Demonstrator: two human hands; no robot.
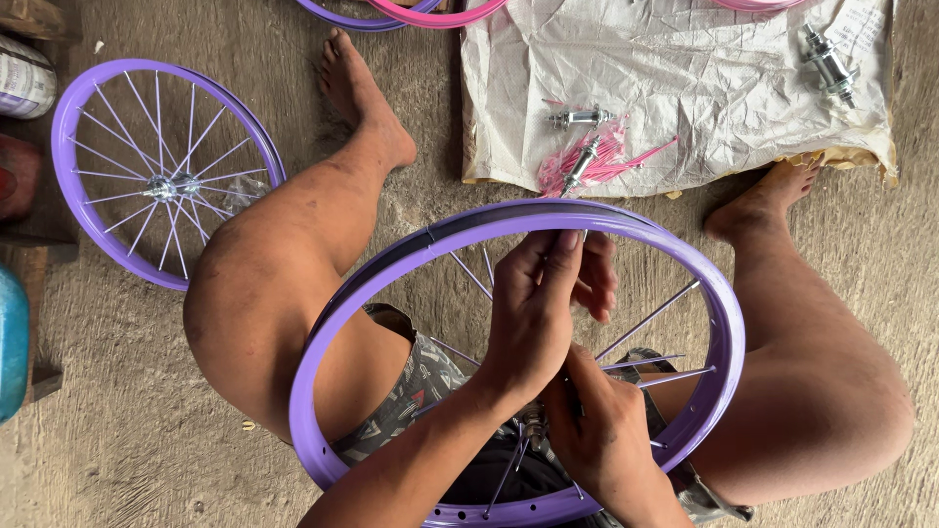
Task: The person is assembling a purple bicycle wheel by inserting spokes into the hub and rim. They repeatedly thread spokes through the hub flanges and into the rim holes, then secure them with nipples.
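Note:
A purple bicycle wheel rim (391,269) rests across my lap, with a few purple spokes (646,318) fitted loosely inside it. My left hand (543,303) reaches up to the rim's far edge, fingers pinched around a spoke end there. Lower down, my right hand (602,435) is closed around the metal hub (533,425) at the wheel's middle, where the spokes meet. Most of the hub is hidden under my hands.
A finished purple wheel (161,176) lies on the concrete floor at left. Ahead, a crumpled paper sheet (704,88) holds pink spokes (597,161) and metal hubs (831,64). Pink and purple rims (430,12) show at the top edge. A blue container (12,342) stands far left.

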